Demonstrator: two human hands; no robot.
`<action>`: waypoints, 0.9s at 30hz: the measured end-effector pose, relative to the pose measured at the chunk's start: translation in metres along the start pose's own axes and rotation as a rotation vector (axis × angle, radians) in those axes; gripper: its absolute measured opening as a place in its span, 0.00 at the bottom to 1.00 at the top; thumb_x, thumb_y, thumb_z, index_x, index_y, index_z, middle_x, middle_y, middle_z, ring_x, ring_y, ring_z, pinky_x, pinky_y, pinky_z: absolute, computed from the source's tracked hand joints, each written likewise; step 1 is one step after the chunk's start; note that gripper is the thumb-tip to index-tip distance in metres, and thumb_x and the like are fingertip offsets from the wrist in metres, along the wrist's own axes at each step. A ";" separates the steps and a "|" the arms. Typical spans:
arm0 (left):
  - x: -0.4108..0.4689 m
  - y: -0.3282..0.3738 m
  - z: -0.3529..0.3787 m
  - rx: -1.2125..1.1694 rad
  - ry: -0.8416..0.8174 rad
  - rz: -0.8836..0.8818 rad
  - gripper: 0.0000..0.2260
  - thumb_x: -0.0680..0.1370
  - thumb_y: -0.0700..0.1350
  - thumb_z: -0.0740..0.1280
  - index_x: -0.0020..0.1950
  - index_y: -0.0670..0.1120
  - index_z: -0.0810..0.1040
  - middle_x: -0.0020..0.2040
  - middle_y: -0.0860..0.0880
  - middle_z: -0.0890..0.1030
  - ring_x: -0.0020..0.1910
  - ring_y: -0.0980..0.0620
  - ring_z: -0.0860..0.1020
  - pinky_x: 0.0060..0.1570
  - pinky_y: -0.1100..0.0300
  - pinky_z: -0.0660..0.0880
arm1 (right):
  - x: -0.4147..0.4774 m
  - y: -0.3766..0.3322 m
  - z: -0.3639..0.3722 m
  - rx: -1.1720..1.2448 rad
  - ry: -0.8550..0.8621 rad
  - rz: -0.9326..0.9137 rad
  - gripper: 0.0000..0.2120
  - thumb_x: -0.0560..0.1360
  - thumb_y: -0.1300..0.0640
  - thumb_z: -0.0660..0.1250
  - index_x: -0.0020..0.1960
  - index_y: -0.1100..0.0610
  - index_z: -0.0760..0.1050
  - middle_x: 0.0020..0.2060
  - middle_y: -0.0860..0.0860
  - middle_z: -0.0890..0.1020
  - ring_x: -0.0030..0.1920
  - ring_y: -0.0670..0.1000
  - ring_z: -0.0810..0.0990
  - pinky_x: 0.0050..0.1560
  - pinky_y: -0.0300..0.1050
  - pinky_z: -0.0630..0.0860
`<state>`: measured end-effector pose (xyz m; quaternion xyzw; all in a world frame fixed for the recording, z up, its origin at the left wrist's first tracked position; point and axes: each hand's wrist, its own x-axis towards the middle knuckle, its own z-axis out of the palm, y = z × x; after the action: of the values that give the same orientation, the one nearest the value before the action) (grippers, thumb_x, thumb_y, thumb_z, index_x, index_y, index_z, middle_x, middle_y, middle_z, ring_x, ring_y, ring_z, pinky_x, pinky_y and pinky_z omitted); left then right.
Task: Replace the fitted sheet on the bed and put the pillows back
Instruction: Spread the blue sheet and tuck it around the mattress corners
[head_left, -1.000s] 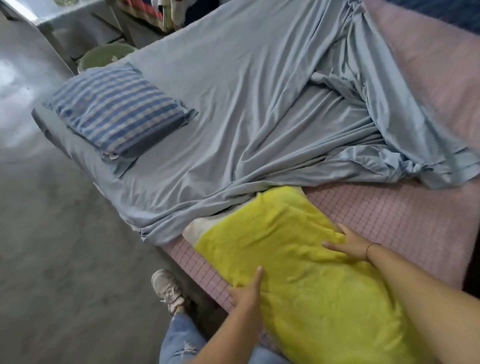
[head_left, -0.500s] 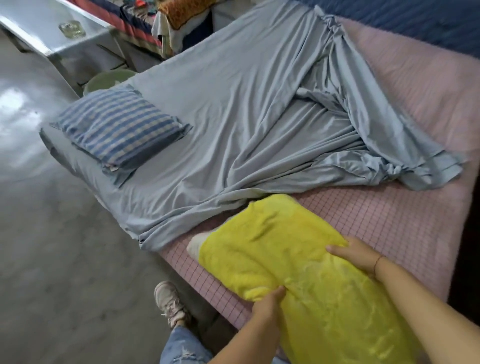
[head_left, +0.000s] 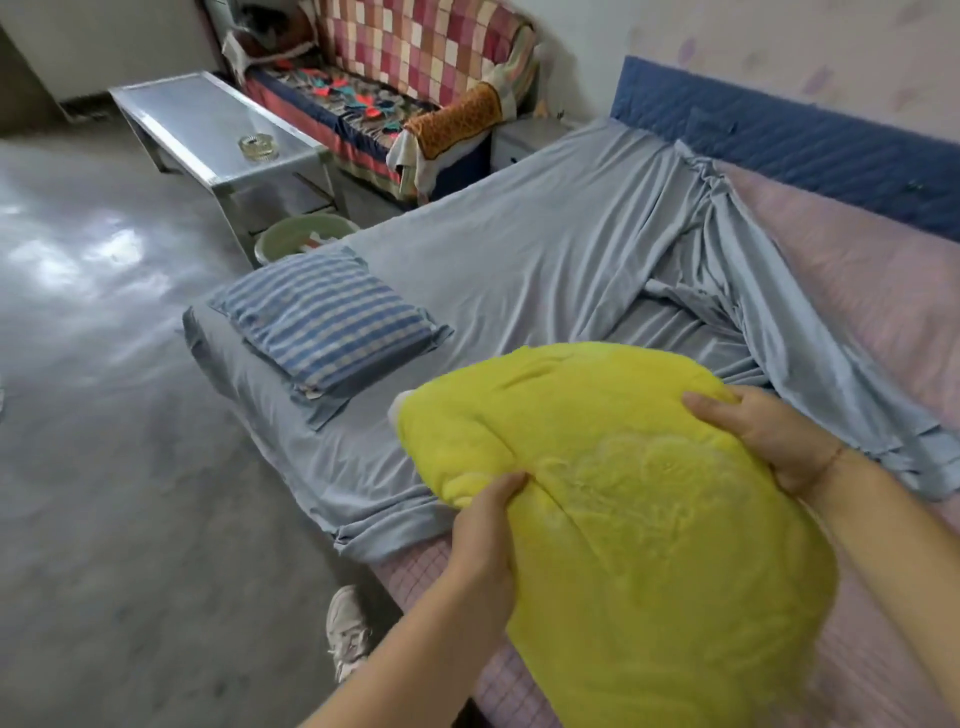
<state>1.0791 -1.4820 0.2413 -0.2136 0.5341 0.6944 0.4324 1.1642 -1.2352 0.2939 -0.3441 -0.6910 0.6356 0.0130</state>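
A yellow pillow (head_left: 634, 525) is lifted above the near side of the bed. My left hand (head_left: 485, 525) grips its left edge, and my right hand (head_left: 763, 431) grips its far right edge. A grey-blue fitted sheet (head_left: 545, 260) lies crumpled over the left part of the pink mattress (head_left: 872, 301), bunched in folds toward the middle. A blue striped pillow (head_left: 322, 317) rests on the sheet near the bed's left corner.
A blue headboard (head_left: 810, 145) runs along the far side. Beyond the bed stand a metal table (head_left: 208, 130) with a glass ashtray, a green basin (head_left: 306, 236) and a checked sofa (head_left: 415, 67). My shoe (head_left: 348, 629) is on the grey floor (head_left: 114, 467).
Both hands went from resting on the yellow pillow to gripping its edges, and the pillow has come up off the mattress. My view has tilted up toward the sofa.
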 end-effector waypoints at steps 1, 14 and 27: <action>0.004 0.023 -0.004 -0.015 0.017 0.042 0.16 0.72 0.48 0.74 0.57 0.47 0.76 0.52 0.41 0.82 0.49 0.39 0.81 0.55 0.41 0.77 | 0.014 -0.016 0.012 0.008 -0.002 -0.018 0.21 0.71 0.50 0.69 0.57 0.63 0.78 0.46 0.58 0.85 0.45 0.58 0.85 0.45 0.53 0.82; 0.149 0.321 -0.126 -0.130 0.095 0.245 0.20 0.72 0.56 0.73 0.60 0.47 0.78 0.52 0.41 0.84 0.50 0.39 0.82 0.51 0.42 0.78 | 0.259 -0.180 0.243 0.081 -0.106 -0.107 0.13 0.76 0.55 0.68 0.57 0.61 0.78 0.48 0.57 0.85 0.44 0.54 0.85 0.44 0.49 0.82; 0.347 0.483 -0.236 0.161 0.149 0.262 0.47 0.70 0.63 0.70 0.80 0.51 0.48 0.78 0.51 0.59 0.74 0.46 0.64 0.67 0.49 0.66 | 0.491 -0.231 0.412 -0.237 -0.086 -0.136 0.25 0.78 0.52 0.65 0.74 0.54 0.65 0.63 0.54 0.74 0.63 0.54 0.75 0.67 0.52 0.70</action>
<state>0.4543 -1.5989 0.1675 -0.1578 0.6419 0.6820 0.3130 0.4957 -1.3412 0.2144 -0.2682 -0.7828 0.5614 -0.0144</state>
